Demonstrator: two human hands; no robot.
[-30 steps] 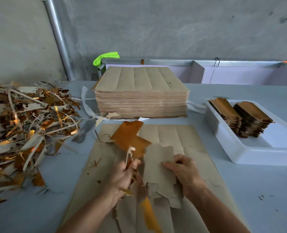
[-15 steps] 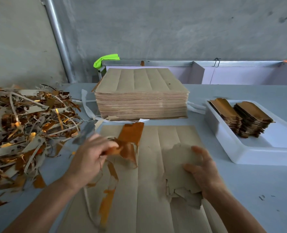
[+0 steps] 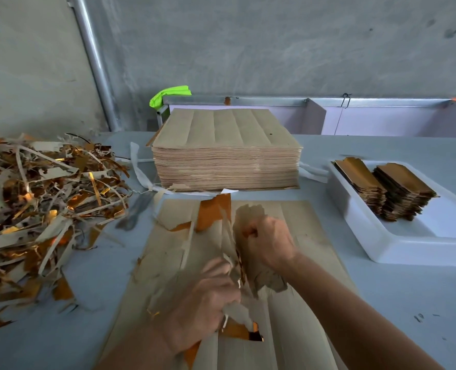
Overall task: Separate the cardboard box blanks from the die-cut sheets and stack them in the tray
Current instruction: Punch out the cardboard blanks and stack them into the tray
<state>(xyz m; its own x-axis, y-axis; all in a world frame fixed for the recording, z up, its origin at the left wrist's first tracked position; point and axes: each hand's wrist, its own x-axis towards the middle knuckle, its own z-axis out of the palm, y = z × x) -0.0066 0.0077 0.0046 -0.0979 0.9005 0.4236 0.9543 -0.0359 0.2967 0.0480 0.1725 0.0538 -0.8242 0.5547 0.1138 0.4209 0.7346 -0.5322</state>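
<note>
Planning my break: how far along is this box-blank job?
Done: two stacks of blanks sit in the tray, scrap pile alongside. In hand: right hand holds blanks while left hand strips waste. Left: a tall pile of sheets.

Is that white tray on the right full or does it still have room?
Still has room. The white tray holds two stacks of box blanks at its far end; the near part of its floor is bare.

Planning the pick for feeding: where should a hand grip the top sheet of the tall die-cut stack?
Judging by pose: pinch the top sheet of the die-cut stack at its near edge, coming from the front. That side faces the person; wall behind, white tray to the right.
</note>
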